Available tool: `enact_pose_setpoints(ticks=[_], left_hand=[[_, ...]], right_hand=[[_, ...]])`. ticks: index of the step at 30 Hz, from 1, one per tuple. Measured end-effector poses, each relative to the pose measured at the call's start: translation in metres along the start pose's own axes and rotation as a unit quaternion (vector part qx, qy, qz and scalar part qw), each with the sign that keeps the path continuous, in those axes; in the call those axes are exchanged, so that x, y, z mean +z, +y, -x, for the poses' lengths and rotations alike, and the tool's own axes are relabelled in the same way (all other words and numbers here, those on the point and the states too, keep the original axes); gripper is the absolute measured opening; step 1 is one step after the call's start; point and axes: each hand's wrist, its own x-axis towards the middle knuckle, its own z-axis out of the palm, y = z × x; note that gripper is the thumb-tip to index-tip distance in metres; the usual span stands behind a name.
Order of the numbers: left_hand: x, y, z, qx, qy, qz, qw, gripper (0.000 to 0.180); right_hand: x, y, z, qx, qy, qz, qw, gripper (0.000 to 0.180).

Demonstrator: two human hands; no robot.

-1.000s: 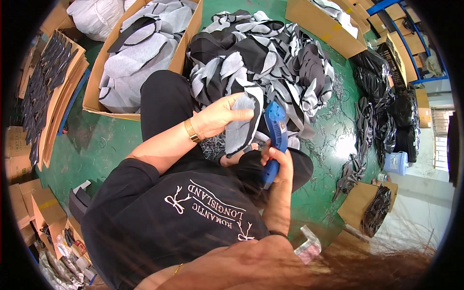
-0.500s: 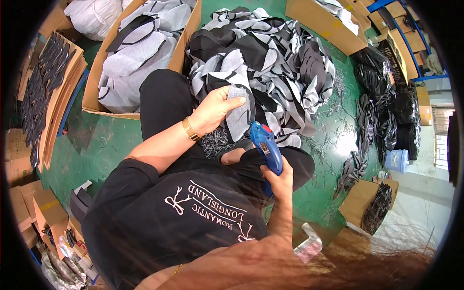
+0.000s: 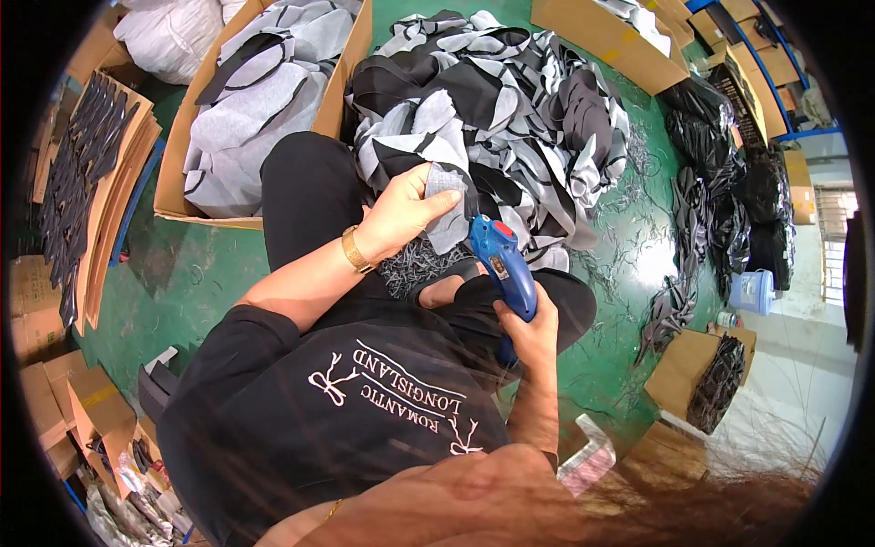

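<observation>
Between thumb and fingers, my left hand (image 3: 406, 211) pinches a grey fabric piece (image 3: 447, 219). My right hand (image 3: 532, 326) is wrapped round a blue handheld electric cutter (image 3: 503, 264) with a red button. The cutter's head points up and left, close against the right edge of the fabric; its blade is too small to make out. Just beyond my hands spreads a large heap of grey and black fabric pieces (image 3: 492, 109). Below the held piece, thin grey trimmings (image 3: 410, 269) lie in a pile by my foot.
At the left stands an open cardboard box (image 3: 169, 182) full of grey fabric pieces. Another carton (image 3: 611, 41) is at the far right. Black plastic bags (image 3: 706, 137) and a light-blue bucket (image 3: 752, 292) line the right side. Loose trimmings lie on the green floor (image 3: 620, 264).
The held fabric shows shorter below my left hand, its lower end now higher. The cutter has shifted slightly, still beside the fabric's right edge. Both hands keep their hold.
</observation>
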Motion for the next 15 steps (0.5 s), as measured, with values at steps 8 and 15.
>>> enact_pose_setpoints(ticks=[8,15], left_hand=[[-0.006,-0.005,-0.001,0.024,-0.024,-0.098,0.995,0.016],[-0.014,-0.018,-0.002,0.054,-0.082,-0.243,0.965,0.012]], right_hand=[[-0.008,-0.004,-0.007,0.026,-0.04,-0.055,0.997,0.032],[-0.004,0.001,-0.018,0.093,-0.109,-0.24,0.96,0.031]])
